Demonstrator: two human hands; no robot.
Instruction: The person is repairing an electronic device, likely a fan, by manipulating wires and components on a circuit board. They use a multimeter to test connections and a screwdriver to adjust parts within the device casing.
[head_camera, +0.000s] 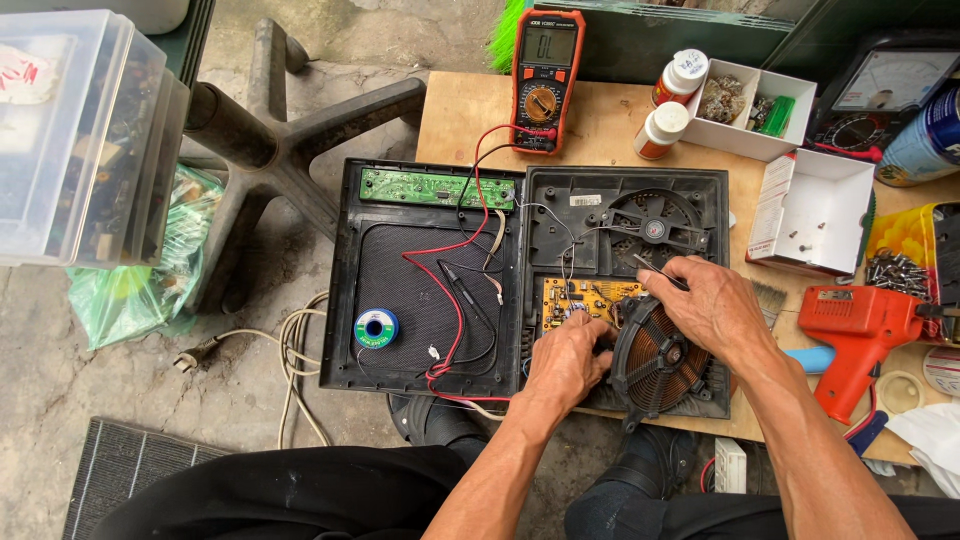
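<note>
An opened induction cooker lies on a wooden board, its black top panel (420, 280) flipped to the left and its base (560, 220) with a fan (655, 225) to the right. My left hand (568, 362) rests on the yellow circuit board (580, 296), fingers curled beside the copper coil disc (660, 362). My right hand (705, 300) lies over the coil's upper edge and grips a thin dark tool (655, 270) pointing toward the board. Red and black probe leads (452, 300) run across the top panel.
An orange multimeter (546, 78) stands at the back. A solder spool (376, 327) sits on the panel. At right are two bottles (672, 100), white boxes (815, 210), an orange soldering gun (860, 325) and screws. Plastic drawers (80, 140) and a chair base (290, 140) stand left.
</note>
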